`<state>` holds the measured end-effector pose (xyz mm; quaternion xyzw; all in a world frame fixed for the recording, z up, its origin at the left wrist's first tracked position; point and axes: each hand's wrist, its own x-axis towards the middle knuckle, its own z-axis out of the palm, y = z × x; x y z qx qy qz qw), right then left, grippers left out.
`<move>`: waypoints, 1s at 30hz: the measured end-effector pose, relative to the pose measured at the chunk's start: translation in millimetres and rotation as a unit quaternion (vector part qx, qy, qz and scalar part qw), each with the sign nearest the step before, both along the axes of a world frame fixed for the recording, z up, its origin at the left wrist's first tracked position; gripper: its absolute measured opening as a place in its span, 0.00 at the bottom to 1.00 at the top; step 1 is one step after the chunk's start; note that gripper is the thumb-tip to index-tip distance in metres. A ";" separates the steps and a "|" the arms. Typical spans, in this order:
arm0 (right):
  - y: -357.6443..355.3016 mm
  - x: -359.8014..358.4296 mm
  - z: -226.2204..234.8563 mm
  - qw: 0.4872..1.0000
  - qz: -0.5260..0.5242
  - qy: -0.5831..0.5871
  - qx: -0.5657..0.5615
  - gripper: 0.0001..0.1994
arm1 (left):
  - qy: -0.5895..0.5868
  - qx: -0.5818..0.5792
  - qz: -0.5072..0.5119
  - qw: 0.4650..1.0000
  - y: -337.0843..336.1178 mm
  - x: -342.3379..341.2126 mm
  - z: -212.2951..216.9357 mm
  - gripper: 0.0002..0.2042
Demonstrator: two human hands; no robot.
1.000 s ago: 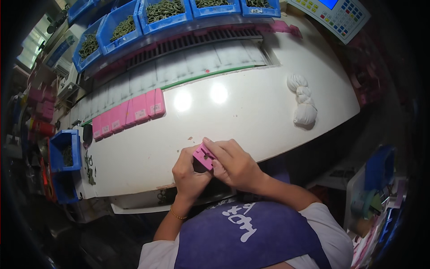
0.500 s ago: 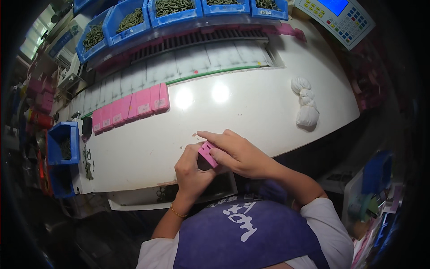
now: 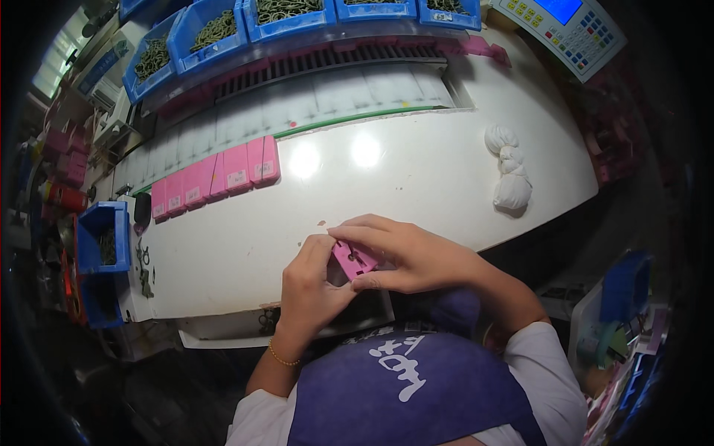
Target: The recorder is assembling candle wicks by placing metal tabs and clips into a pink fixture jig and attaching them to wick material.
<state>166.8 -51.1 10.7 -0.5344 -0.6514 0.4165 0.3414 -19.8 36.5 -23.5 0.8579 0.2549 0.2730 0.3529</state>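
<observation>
Between my two hands, close to the near edge of the white table, is a small pink box [image 3: 354, 258] with dark slots in the face turned up. My left hand [image 3: 309, 275] is closed round its left side, and the wrist wears a beaded bracelet. From the right, my right hand [image 3: 409, 254] grips the box with fingers along the far side and thumb at the near corner. Whatever lies inside the box cannot be made out. Farther left on the table stands a row of several similar pink boxes [image 3: 216, 177].
Blue bins [image 3: 286, 18] of small greenish parts line the back, behind a white conveyor belt [image 3: 245, 111]. A knotted white cloth bundle [image 3: 512, 167] lies at right, below a keypad scale [image 3: 569, 33]. Left are more blue bins [image 3: 104, 238]; an open drawer [image 3: 223, 334] juts out below.
My right hand has shifted its grip, with the thumb now at the box's near corner, so more of the slotted face shows. Marks on the conveyor belt have moved left.
</observation>
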 end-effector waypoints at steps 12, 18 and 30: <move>-1.7 0.4 -23.4 0.993 -0.013 0.035 0.108 0.28 | -0.051 0.013 -0.024 0.998 5.3 -1.8 -20.2 0.25; -3.1 -0.3 -23.3 0.993 -0.018 0.049 0.103 0.27 | -0.079 0.009 -0.020 0.997 4.4 -2.4 -24.1 0.26; -7.5 0.7 -21.2 0.997 -0.009 0.053 0.064 0.31 | -0.073 -0.011 -0.028 0.997 3.0 -5.1 -26.3 0.26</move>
